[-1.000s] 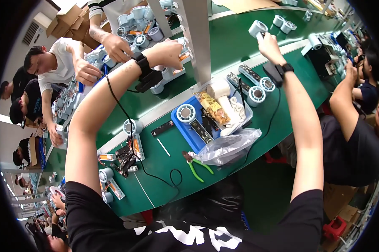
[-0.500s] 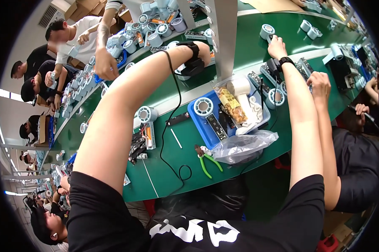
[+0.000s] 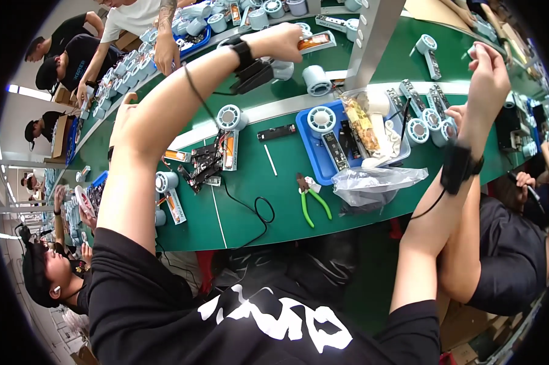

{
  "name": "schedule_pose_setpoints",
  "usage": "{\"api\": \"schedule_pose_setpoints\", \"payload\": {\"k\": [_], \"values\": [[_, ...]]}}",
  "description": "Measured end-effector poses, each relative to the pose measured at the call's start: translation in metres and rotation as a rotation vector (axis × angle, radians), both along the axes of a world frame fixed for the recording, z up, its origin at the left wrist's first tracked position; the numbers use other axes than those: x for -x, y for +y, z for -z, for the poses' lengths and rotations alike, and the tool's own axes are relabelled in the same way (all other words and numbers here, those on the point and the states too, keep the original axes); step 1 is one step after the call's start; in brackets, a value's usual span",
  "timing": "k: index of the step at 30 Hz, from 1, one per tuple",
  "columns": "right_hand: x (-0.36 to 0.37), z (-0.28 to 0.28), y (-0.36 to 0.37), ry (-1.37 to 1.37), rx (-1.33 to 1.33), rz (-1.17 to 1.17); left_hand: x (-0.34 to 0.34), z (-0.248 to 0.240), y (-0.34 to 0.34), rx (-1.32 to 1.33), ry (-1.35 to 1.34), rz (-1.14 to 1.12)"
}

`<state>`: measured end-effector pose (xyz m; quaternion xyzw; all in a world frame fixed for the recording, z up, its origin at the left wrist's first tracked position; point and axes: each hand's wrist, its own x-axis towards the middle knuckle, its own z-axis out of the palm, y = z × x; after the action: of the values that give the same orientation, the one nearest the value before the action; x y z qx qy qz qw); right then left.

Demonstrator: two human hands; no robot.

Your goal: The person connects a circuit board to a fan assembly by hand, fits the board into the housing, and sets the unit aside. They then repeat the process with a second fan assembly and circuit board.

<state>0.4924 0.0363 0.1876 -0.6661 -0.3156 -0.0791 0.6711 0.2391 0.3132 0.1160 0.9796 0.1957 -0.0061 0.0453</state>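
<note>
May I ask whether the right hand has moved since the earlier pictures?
Yes: the right hand has moved rightward, farther from the metal post.

It's a head-worn fisheye, looking down from up top over the wearer's shirt front [image 3: 256, 331] at the green worktable [image 3: 280, 190], pretty close. Wide enough to catch the left hand [image 3: 286, 42] and right hand [image 3: 490, 76], straight edges bending toward the rim.

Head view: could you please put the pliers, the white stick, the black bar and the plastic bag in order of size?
1. Plastic bag
2. Pliers
3. Black bar
4. White stick
</note>
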Motion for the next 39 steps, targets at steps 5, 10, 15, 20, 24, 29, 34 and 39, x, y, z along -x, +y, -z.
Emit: {"api": "schedule_pose_setpoints", "payload": {"k": [5,10,15,20,24,29,34,39], "values": [[0.144,-0.010,0.014,-0.605,0.659,-0.587,0.097,-0.086,-0.073,0.074,-0.398,-0.047],[0.137,0.089,0.141,-0.860,1.383,-0.546,0.197,-0.137,-0.176,-0.104,-0.153,-0.040],[0.137,0.124,0.166,-0.960,1.485,-0.700,0.279,-0.071,-0.237,-0.153,0.213,-0.013],[0.143,0.096,0.167,-0.992,1.442,-0.785,0.325,-0.004,-0.255,-0.181,0.371,-0.066],[0.201,0.038,0.158,-1.009,0.769,-0.932,0.340,0.020,-0.253,-0.134,0.398,-0.210],[0.289,-0.005,0.140,-0.763,0.662,-1.061,0.355,0.053,-0.263,-0.365,0.306,-0.192],[0.373,0.003,0.117,-0.104,0.883,-1.357,0.365,0.059,-0.282,-0.361,0.281,-0.037],[0.423,0.083,0.155,0.386,0.952,-1.426,0.390,0.068,-0.282,-0.279,0.166,0.080]]}}
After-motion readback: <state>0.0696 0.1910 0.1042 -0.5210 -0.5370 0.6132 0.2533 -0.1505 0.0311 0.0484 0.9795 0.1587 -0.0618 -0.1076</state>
